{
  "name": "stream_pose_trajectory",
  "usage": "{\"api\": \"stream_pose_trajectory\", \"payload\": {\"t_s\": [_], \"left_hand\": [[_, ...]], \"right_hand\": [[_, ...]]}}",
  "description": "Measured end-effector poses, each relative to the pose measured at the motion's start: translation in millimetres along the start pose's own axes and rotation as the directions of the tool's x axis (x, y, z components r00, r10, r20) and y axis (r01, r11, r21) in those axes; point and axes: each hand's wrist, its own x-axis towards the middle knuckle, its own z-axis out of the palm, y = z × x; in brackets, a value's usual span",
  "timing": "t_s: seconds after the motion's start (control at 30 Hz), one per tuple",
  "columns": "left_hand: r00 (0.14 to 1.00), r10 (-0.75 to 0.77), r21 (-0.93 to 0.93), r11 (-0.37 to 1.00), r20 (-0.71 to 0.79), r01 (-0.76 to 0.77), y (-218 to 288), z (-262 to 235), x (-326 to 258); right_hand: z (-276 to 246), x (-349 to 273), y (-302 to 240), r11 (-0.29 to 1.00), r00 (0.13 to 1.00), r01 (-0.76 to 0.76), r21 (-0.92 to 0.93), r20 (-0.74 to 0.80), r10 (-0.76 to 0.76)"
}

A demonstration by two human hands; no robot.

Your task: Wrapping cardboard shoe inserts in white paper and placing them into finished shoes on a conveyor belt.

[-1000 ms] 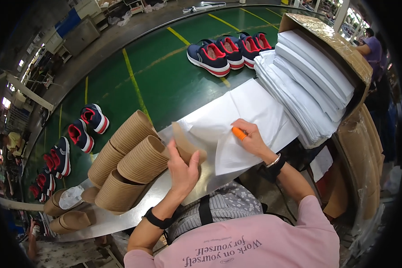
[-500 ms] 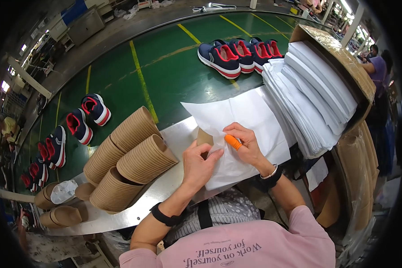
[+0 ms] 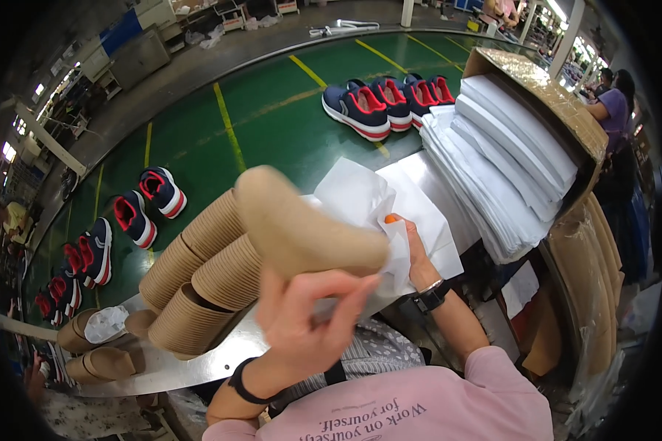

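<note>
My left hand [image 3: 305,316], smeared by motion, grips a brown cardboard shoe insert [image 3: 309,231] from below. The insert is tilted above the metal table, in front of the stacked brown forms. Beside its right end, my right hand [image 3: 415,257] is closed on a crumpled sheet of white tissue paper [image 3: 349,192]. An orange finger cover [image 3: 392,218] shows on one of its fingers; part of that hand is behind the paper. Under the right hand lies more flat white paper [image 3: 438,239].
Nested brown cardboard forms [image 3: 226,273] stand in rows to the left. A thick stack of white paper [image 3: 485,173] fills an open carton [image 3: 592,125] at right. Navy and red sneakers [image 3: 357,110] sit on the green conveyor belt [image 3: 198,158] beyond the metal table [image 3: 235,349].
The brown insert, mostly hidden behind the paper before, is now lifted up and left in my left hand. The paper has become bunched at my right hand.
</note>
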Motion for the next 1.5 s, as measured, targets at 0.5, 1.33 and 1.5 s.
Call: {"api": "stream_pose_trajectory", "payload": {"t_s": [0.5, 1.33, 1.5], "left_hand": [[0.834, -0.457, -0.210, 0.823, 0.308, 0.528, -124, 76, -34], [0.642, -0.151, -0.303, 0.785, 0.752, 0.540, -86, 32, -30], [0.770, -0.620, -0.935, 0.161, 0.154, 0.316, -69, 16, 42]], "right_hand": [[56, -14, -24, 0.764, 0.828, 0.560, -0.320, 0.256, -0.499], [210, 40, -108, 0.457, 0.513, 0.858, -0.233, 0.394, -0.762], [198, 14, -91, 0.335, 0.424, 0.885, -0.323, 0.264, -0.867]]}}
